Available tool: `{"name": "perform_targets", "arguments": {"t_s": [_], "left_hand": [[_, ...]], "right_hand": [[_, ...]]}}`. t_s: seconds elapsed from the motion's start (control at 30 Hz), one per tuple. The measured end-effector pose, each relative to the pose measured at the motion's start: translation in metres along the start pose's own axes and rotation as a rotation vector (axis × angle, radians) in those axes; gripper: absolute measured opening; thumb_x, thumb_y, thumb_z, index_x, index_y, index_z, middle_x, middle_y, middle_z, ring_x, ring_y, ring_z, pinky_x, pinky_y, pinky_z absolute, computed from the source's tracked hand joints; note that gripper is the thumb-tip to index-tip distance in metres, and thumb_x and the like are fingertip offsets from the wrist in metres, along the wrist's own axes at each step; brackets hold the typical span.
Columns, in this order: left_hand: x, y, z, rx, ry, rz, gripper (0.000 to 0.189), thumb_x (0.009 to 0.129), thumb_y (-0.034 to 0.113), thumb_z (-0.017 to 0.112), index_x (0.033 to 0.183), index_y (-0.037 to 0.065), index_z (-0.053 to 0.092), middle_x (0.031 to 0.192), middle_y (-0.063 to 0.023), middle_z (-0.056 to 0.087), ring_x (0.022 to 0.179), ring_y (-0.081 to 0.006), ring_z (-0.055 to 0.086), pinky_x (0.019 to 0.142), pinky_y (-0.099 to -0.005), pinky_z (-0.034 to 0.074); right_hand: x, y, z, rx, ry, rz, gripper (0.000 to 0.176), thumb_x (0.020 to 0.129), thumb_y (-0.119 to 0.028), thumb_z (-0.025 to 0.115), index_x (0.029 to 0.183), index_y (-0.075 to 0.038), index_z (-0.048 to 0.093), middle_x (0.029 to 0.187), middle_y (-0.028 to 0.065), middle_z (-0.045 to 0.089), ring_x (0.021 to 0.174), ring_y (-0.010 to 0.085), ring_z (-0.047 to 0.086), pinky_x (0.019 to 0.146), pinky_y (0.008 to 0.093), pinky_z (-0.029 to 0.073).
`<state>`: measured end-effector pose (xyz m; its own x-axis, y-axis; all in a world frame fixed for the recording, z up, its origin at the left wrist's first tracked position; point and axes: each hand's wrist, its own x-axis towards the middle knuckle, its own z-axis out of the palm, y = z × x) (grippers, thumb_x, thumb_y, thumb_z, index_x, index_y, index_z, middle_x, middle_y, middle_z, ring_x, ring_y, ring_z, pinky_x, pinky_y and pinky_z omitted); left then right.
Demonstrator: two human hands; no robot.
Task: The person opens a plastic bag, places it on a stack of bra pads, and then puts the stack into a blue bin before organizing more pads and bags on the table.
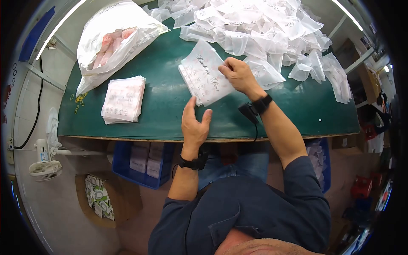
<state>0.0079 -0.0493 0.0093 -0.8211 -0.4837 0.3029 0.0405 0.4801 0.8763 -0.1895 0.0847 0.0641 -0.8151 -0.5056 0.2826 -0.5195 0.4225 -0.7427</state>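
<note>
Printed translucent pkts [205, 76], stacked, tilted on grn tbl [165, 114].

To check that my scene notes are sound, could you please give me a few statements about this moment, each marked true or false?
1. The right hand grips the edge of a printed bag. True.
2. The neat stack of bags lies on the floor. False: it lies on the green table.
3. The large white sack is open, showing pink contents. True.
4. Only the right wrist wears a black band. False: the left wrist wears a black band too.
5. The large loose pile of bags is at the table's far side. True.
</note>
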Motion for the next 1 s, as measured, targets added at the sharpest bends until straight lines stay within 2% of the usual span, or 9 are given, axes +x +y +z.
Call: {"name": "perform_targets", "arguments": {"t_s": [0.03, 0.07, 0.13, 0.17, 0.27, 0.4, 0.53, 0.8, 1.0], "left_hand": [[0.002, 0.0, 0.001, 0.002, 0.003, -0.001, 0.054, 0.094, 0.025, 0.072, 0.136, -0.006, 0.056, 0.14, -0.0243, 0.058, 0.139, -0.0324, 0.048, 0.115, -0.0459, 0.036], [0.006, 0.001, 0.003, -0.342, 0.057, -0.049, 0.049, 0.095, 0.022, 0.071, 0.134, -0.005, 0.058, 0.136, -0.0224, 0.06, 0.133, -0.0293, 0.052, 0.111, -0.0428, 0.039], [0.008, 0.0, 0.007, -1.03, 0.17, -0.152, 0.039, 0.097, 0.015, 0.071, 0.13, -0.004, 0.061, 0.127, -0.0184, 0.066, 0.123, -0.0233, 0.06, 0.103, -0.0364, 0.047], [0.007, 0.001, 0.005, -1.03, 0.175, -0.157, 0.039, 0.097, 0.015, 0.071, 0.13, -0.004, 0.061, 0.127, -0.0184, 0.066, 0.123, -0.0233, 0.06, 0.103, -0.0364, 0.047], [0.001, 0.004, -0.002, -1.125, -0.106, -0.337, 0.024, 0.097, 0.011, 0.071, 0.116, -0.002, 0.069, 0.108, -0.0092, 0.073, 0.097, -0.0144, 0.066, 0.086, -0.029, 0.053], [-0.018, 0.0, 0.006, -0.786, -0.254, -0.211, 0.017, 0.097, 0.011, 0.072, 0.108, -0.001, 0.071, 0.098, -0.0072, 0.074, 0.085, -0.0128, 0.067, 0.081, -0.0263, 0.054], [-0.033, 0.006, 0.016, -0.804, -0.254, -0.259, 0.014, 0.096, 0.012, 0.073, 0.103, -0.001, 0.073, 0.091, -0.0043, 0.073, 0.079, -0.0107, 0.066, 0.075, -0.0251, 0.054], [-0.03, 0.028, 0.005, -0.908, -0.183, -0.315, 0.019, 0.096, 0.017, 0.075, 0.103, -0.001, 0.074, 0.09, -0.0013, 0.073, 0.078, -0.0076, 0.063, 0.071, -0.023, 0.052], [-0.039, 0.003, 0.01, -0.767, -0.265, -0.237, 0.023, 0.097, 0.021, 0.074, 0.103, -0.001, 0.074, 0.09, -0.0025, 0.073, 0.078, -0.0078, 0.064, 0.07, -0.0227, 0.052]], "right_hand": [[-0.015, -0.009, -0.008, 0.234, -0.065, 0.052, 0.025, 0.097, -0.025, 0.07, 0.091, -0.003, 0.06, 0.073, 0.0011, 0.063, 0.064, 0.0125, 0.055, 0.06, 0.0291, 0.044], [-0.03, -0.011, -0.011, 0.237, -0.067, 0.052, 0.025, 0.097, -0.025, 0.07, 0.091, -0.003, 0.06, 0.073, 0.0011, 0.063, 0.064, 0.0125, 0.055, 0.06, 0.0291, 0.044], [-0.063, -0.013, -0.014, 0.573, -0.116, 0.135, 0.022, 0.098, -0.022, 0.07, 0.093, -0.002, 0.061, 0.077, -0.0039, 0.06, 0.07, 0.0054, 0.05, 0.062, 0.0227, 0.041], [-0.075, -0.014, -0.013, 0.572, -0.122, 0.139, 0.022, 0.098, -0.022, 0.07, 0.093, -0.002, 0.061, 0.077, -0.0039, 0.06, 0.07, 0.0054, 0.05, 0.062, 0.0227, 0.041], [-0.106, -0.018, -0.014, 0.708, -0.282, 0.174, 0.019, 0.097, -0.019, 0.071, 0.093, 0.0, 0.066, 0.076, -0.0042, 0.061, 0.071, 0.0064, 0.053, 0.064, 0.0259, 0.045], [-0.118, -0.041, -0.024, 0.872, -0.2, 0.274, 0.018, 0.097, -0.018, 0.071, 0.099, -0.001, 0.068, 0.08, -0.0035, 0.063, 0.075, 0.0051, 0.054, 0.067, 0.0238, 0.046], [-0.129, -0.017, -0.01, 0.687, -0.327, 0.217, 0.021, 0.096, -0.021, 0.074, 0.102, -0.001, 0.07, 0.086, -0.0029, 0.065, 0.079, 0.0042, 0.055, 0.069, 0.0224, 0.046], [-0.146, -0.026, 0.001, 0.726, -0.148, 0.328, 0.018, 0.096, -0.019, 0.073, 0.101, -0.002, 0.071, 0.084, -0.0024, 0.066, 0.074, 0.0051, 0.056, 0.066, 0.023, 0.046], [-0.155, -0.017, 0.005, 0.744, -0.243, 0.292, 0.018, 0.096, -0.019, 0.073, 0.098, -0.001, 0.07, 0.084, -0.0013, 0.068, 0.073, 0.0057, 0.058, 0.064, 0.0232, 0.048]]}}
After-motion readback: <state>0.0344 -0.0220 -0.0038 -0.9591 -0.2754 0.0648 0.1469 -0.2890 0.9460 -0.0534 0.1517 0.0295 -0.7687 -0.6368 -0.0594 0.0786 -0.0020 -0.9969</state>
